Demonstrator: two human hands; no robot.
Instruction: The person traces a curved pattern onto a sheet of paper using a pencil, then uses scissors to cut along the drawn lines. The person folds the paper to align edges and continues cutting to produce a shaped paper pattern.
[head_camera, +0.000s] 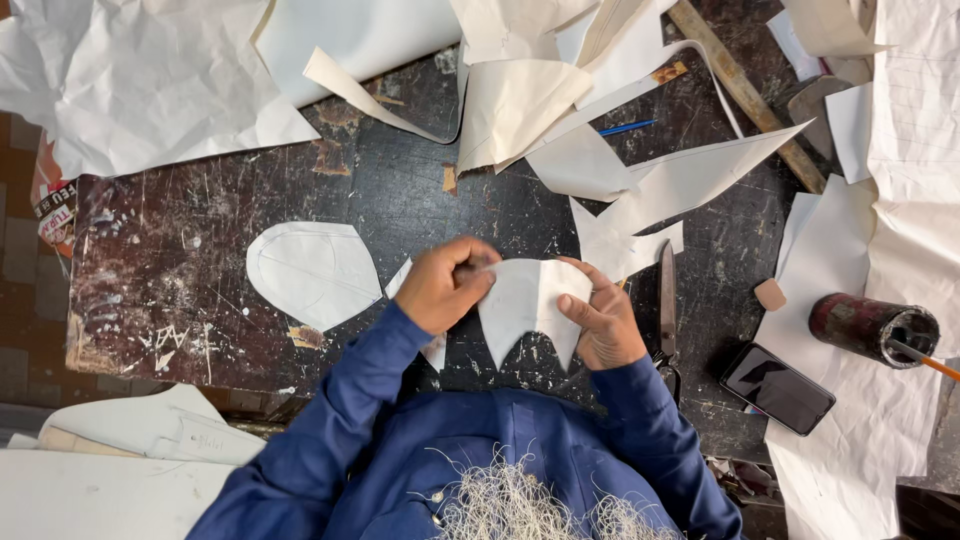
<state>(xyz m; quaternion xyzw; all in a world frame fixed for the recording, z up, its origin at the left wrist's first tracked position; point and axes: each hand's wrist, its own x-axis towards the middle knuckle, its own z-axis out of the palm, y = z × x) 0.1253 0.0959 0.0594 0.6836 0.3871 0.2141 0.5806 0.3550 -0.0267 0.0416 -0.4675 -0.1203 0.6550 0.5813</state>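
The person wears a dark blue long-sleeved shirt (520, 440) with a collar and buttoned front (pale, wiry threads are scattered over the chest); both sleeves reach the wrists, and the hands are bare.

Between your hands you hold a white collar-shaped paper piece (530, 305); your sleeves are deep blue cloth (350, 400). At nine o'clock of it lies a white rounded pattern piece (315, 270) with faint pencil lines. The black worktable (200, 260) is scuffed, speckled white with paint. At three o'clock you have grey steel scissors (667, 300), a tan eraser block (770, 294), a glossy black phone (778, 388) and a dark red tin (870, 325).
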